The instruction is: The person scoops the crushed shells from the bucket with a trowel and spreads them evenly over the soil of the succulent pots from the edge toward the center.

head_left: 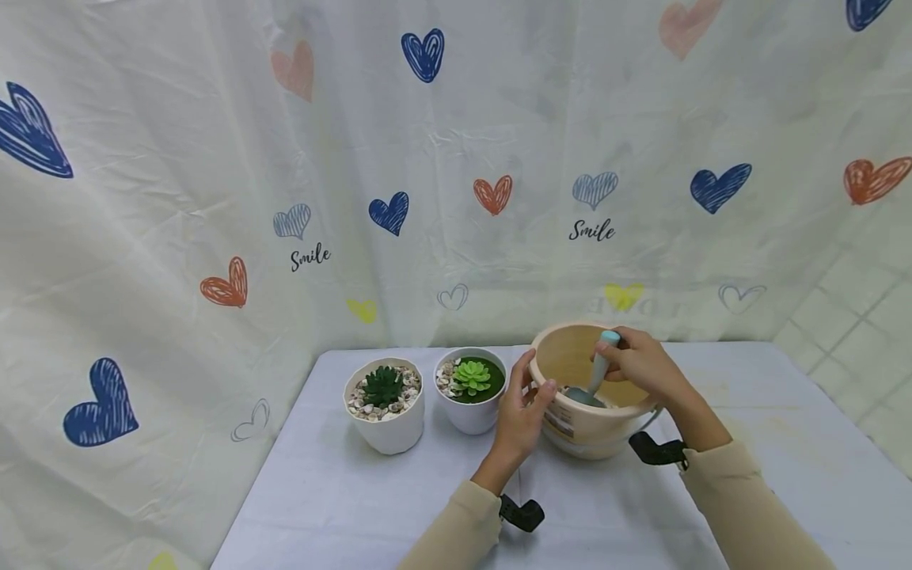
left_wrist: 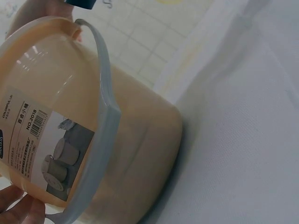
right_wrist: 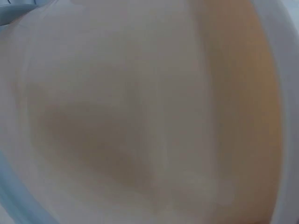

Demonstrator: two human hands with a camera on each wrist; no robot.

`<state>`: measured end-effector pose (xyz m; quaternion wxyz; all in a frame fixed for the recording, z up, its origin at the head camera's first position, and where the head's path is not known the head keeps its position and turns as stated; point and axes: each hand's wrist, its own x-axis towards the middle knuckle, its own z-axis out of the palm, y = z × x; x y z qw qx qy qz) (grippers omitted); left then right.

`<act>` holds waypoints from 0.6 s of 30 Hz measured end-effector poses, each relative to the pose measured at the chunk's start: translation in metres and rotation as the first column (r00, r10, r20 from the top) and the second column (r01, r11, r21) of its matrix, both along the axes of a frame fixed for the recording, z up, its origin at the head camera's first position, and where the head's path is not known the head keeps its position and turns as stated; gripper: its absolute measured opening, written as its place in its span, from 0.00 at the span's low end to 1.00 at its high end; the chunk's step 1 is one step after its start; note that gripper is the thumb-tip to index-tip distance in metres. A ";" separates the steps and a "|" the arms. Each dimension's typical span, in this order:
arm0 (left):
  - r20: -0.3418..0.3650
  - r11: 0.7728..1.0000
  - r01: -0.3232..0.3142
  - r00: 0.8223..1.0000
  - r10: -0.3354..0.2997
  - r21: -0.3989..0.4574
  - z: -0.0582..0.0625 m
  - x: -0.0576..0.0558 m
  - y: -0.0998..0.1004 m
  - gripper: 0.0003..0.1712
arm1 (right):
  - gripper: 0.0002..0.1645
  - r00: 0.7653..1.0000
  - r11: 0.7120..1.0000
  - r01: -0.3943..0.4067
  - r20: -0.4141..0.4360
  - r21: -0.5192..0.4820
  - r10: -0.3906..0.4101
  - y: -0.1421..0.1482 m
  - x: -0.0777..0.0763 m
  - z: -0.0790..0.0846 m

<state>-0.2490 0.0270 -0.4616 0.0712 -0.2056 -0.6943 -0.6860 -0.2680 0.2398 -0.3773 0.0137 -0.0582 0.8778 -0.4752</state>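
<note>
A cream plastic bucket [head_left: 591, 431] stands upright on the table, its grey-blue bail handle [left_wrist: 110, 121] hanging down the outside. My left hand [head_left: 518, 416] holds the bucket at its left rim, with the thumb towards the front. In the left wrist view, its fingers [left_wrist: 23, 210] are at the rim beside a printed label [left_wrist: 51, 144]. My right hand [head_left: 641, 364] grips the handle of a small blue-grey trowel [head_left: 600, 372]. The trowel slants down inside the bucket, its blade near some pale material mostly hidden by the wall. Only the bucket's side fills the right wrist view.
Left of the bucket stand two white pots: a near one [head_left: 390, 431] with a dark green succulent [head_left: 383, 385] among pebbles, and another [head_left: 470, 416] with a bright green succulent [head_left: 473, 375]. A white cloth covers the table [head_left: 342, 514]. Behind hangs a heart-printed curtain [head_left: 513, 127].
</note>
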 end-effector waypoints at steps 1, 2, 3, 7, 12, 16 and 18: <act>-0.001 1.000 0.003 1.000 -0.003 0.001 0.000 0.000 0.000 0.35 | 0.25 1.000 1.000 0.000 -0.001 -0.013 0.000 0.000 0.000 0.000; 0.000 1.000 0.007 1.000 -0.007 0.001 0.000 0.000 0.000 0.35 | 0.25 1.000 1.000 0.001 -0.002 -0.026 -0.001 0.001 0.000 0.000; 0.001 1.000 0.010 1.000 -0.010 0.002 0.000 0.000 -0.001 0.35 | 0.24 1.000 0.999 0.004 -0.002 -0.039 -0.004 0.001 0.000 0.000; 0.007 1.000 0.015 1.000 -0.015 -0.002 0.000 0.000 -0.001 0.35 | 0.24 1.000 0.992 -0.001 -0.026 -0.124 -0.002 0.003 -0.001 0.000; 0.004 1.000 0.026 1.000 -0.026 0.010 -0.001 0.000 -0.001 0.36 | 0.25 0.999 0.971 -0.011 -0.043 -0.239 0.001 0.006 -0.001 0.000; -0.004 0.999 0.035 0.999 -0.035 0.027 -0.002 -0.001 -0.001 0.36 | 0.24 0.998 0.946 0.007 -0.052 -0.325 -0.025 0.009 -0.001 0.000; -0.005 0.999 0.033 0.999 -0.033 0.024 -0.002 -0.001 -0.001 0.36 | 0.23 0.997 0.933 0.012 -0.061 -0.359 -0.036 0.010 -0.001 0.000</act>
